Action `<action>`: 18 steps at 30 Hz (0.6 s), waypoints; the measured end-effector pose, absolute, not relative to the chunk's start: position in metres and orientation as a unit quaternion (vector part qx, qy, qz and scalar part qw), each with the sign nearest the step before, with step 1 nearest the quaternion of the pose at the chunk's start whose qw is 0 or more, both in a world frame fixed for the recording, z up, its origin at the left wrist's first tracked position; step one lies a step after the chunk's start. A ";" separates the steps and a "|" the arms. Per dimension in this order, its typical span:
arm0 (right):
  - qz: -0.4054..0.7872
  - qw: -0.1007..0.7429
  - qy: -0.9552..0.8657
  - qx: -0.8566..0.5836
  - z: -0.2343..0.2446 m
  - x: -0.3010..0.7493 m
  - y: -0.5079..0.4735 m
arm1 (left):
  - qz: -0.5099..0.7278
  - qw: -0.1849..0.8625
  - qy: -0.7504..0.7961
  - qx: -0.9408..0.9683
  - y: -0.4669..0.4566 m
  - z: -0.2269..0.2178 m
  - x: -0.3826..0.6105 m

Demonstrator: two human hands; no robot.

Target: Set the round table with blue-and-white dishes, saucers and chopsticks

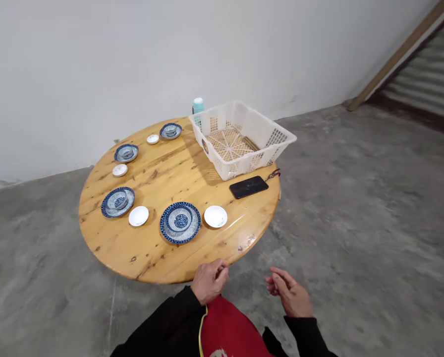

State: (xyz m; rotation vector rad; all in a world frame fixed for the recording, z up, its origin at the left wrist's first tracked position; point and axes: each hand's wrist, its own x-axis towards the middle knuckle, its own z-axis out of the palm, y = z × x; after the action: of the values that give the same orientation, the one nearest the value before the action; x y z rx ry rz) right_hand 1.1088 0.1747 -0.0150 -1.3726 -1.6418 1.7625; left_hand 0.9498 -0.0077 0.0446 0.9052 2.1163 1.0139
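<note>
My left hand is at the near edge of the round wooden table, its fingers curled in and no object showing in them. To the right, beyond the table edge, my right hand hangs over the floor with loosely bent fingers, the index finger straighter, and nothing visible in it. Closest to my left hand are a blue-and-white plate with a patterned bowl on it and a small white dish to their right.
Several more plate-and-bowl settings, such as one plate, and small white dishes follow the table's left side. A white plastic basket holds thin sticks. Behind it stands a turquoise bottle; in front lies a black phone.
</note>
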 end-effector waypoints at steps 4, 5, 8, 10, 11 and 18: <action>0.596 0.192 -0.634 -0.454 0.020 1.091 0.236 | 0.411 0.278 0.799 0.340 0.016 0.048 0.926; 0.577 0.204 -0.652 -0.448 0.033 1.085 0.253 | 0.412 0.266 0.803 0.339 0.020 0.050 0.920; 0.515 0.237 -0.701 -0.432 0.084 1.059 0.303 | 0.414 0.228 0.813 0.340 0.027 0.052 0.909; 0.452 0.259 -0.747 -0.415 0.122 1.033 0.332 | 0.420 0.202 0.815 0.345 0.029 0.052 0.906; 0.423 0.260 -0.772 -0.398 0.140 1.017 0.347 | 0.425 0.186 0.815 0.347 0.030 0.051 0.906; 0.273 0.158 -0.910 -0.270 0.201 0.873 0.452 | 0.431 0.048 0.835 0.338 0.043 0.047 0.908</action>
State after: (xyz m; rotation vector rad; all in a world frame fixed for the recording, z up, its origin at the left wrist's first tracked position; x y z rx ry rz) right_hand 0.8731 0.4523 0.2009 -0.7728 -2.6014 0.7798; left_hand 0.9083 0.0427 0.0470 1.0288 2.5462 1.3151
